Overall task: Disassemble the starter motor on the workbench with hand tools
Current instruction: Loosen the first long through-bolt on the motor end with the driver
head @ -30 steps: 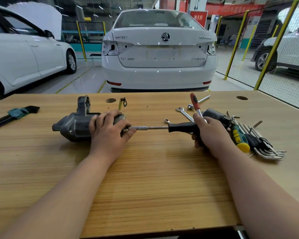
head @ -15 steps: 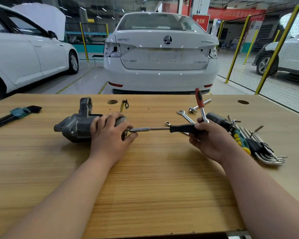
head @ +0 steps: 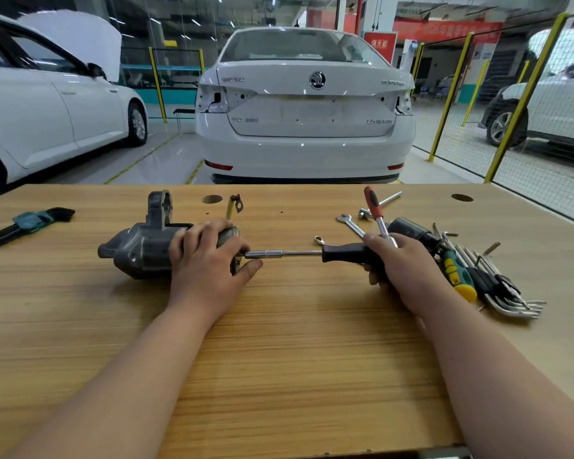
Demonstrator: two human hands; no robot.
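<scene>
The left hand point(head: 206, 260) grips the likely heavy, rigid dark grey cast-metal starter motor point(head: 140, 250) by its body; the right hand point(head: 395, 263) grips the black-handled driver point(head: 342, 254)

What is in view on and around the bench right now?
grey metal starter motor: one, grey, left-centre.
black-handled chrome socket driver: one, black and silver, tip at motor.
red-handled ratchet: one, red, right.
chrome open-end spanner: one, silver, beside ratchet.
green-and-yellow screwdriver: one, green and yellow, right.
chrome hex keys: one bundle, silver, right.
black hex-key set in teal holder: one, black, left.
wooden workbench: one, tan, foreground.
white cars: three, white, behind.
left grip: one, on motor.
right grip: one, round driver handle.
</scene>
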